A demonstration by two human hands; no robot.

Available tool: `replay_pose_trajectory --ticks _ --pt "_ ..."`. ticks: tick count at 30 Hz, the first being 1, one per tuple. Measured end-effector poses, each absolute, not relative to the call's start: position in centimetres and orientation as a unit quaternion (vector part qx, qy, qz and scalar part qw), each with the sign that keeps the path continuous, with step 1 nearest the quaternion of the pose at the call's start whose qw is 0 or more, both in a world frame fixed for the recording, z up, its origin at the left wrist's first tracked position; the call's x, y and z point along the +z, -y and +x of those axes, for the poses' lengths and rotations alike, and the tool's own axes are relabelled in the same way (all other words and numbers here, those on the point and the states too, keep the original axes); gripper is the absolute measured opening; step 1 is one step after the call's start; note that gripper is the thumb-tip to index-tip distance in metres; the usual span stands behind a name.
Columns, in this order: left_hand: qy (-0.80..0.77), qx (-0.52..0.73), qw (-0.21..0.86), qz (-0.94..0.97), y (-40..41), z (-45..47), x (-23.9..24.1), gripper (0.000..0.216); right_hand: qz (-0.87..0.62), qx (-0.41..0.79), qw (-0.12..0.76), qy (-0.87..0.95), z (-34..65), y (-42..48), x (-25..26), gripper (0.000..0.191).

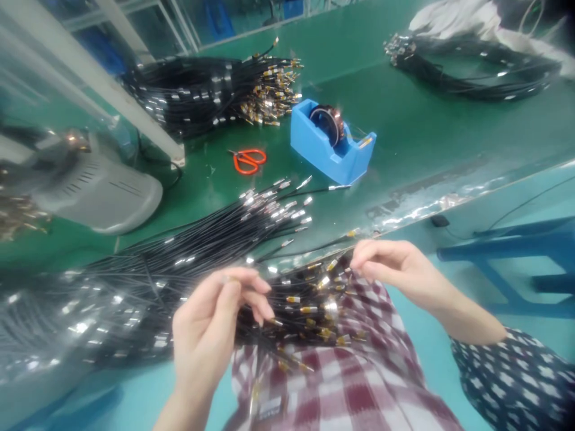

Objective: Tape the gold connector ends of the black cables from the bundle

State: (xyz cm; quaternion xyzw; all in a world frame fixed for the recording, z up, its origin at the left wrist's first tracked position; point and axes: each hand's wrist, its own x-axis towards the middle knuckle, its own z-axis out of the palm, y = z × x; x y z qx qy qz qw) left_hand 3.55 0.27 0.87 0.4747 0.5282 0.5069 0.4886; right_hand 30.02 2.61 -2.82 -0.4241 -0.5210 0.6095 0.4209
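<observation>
A bundle of thin black cables [287, 281] lies across the lap at the table's edge, many of its metal ends wrapped in amber tape. My left hand [211, 323] is over this bundle, thumb pressed to the index finger and the other fingers curled; whatever sits in the pinch is too small to name. At the bundle's right end, my right hand [395, 269] has thumb and fingertips pinched together. A small light tip shows beside those fingertips, but I cannot tell if it is held. Beyond the hands lie more black cables [215, 230] with bare silvery ends.
A blue tape dispenser [332, 143] with an amber roll stands on the green table [395, 143]. Red-handled scissors [249, 160] lie left of it. Behind are a taped cable bundle [211, 93] and a cable coil [476, 84]. Left stands a grey machine [103, 191]; right, a blue stool [507, 251].
</observation>
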Motion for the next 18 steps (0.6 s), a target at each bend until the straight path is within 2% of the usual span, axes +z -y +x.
replay_pose_trajectory --ticks 6,12,15,18 --pt "-0.614 0.505 0.394 0.462 -0.6 3.8 1.5 0.019 -0.511 0.617 0.383 0.460 31.3 -1.6 -4.9 0.015" --pt "-0.651 0.493 0.354 0.456 -0.6 5.1 2.0 0.021 -0.534 0.634 0.318 0.459 32.0 -0.3 -7.3 0.025" --pt "-0.639 0.490 0.363 0.469 -0.4 5.3 2.0 0.020 -0.549 0.616 0.297 0.481 32.0 0.4 -8.5 0.024" --pt "-0.627 0.465 0.328 0.532 0.1 5.1 1.8 0.021 -0.595 0.591 0.315 0.445 32.0 0.8 -9.8 0.018"
